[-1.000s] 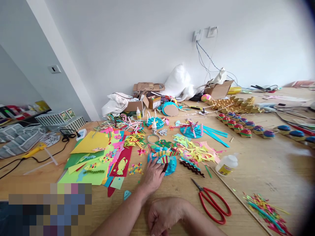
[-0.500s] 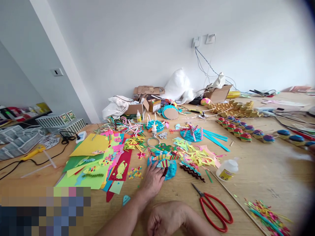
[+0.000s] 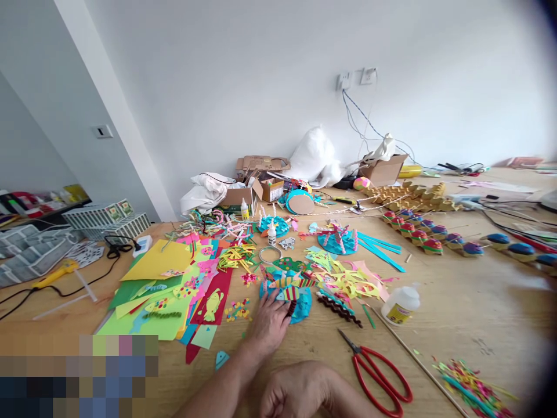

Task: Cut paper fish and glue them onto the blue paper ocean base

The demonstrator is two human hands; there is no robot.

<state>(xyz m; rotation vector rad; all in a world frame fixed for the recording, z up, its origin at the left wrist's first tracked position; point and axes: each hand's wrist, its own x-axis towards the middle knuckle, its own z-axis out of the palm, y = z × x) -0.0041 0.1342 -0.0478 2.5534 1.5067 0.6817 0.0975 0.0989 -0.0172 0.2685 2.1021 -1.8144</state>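
Observation:
My left hand (image 3: pixel 270 322) rests on the near left part of a round blue crumpled-paper craft (image 3: pixel 301 310), its fingers stretched forward. Its fingertips touch or lie beside a striped paper fish (image 3: pixel 289 293); the exact contact is hidden. Further striped fish (image 3: pixel 285 282) stand on the same blue base, and a dark brown twisted pipe cleaner (image 3: pixel 291 307) lies by my thumb. Nearer to me, my right hand (image 3: pixel 298 390) is curled into a fist over the table, nothing showing out of it. Red-handled scissors (image 3: pixel 378 371) lie to its right, blades pointing away.
Coloured paper sheets (image 3: pixel 148 313) spread at left. A glue bottle (image 3: pixel 401 305) and a long thin stick (image 3: pixel 418 354) lie at right, near paper scraps (image 3: pixel 472 380). Twisted pipe cleaners (image 3: pixel 339 309) sit beside the craft. Other blue crafts (image 3: pixel 337 241) and painted egg-carton pieces (image 3: pixel 418 235) stand farther back.
Both hands keep nearly the same place and pose. The camera view has shifted very slightly; no object has visibly moved.

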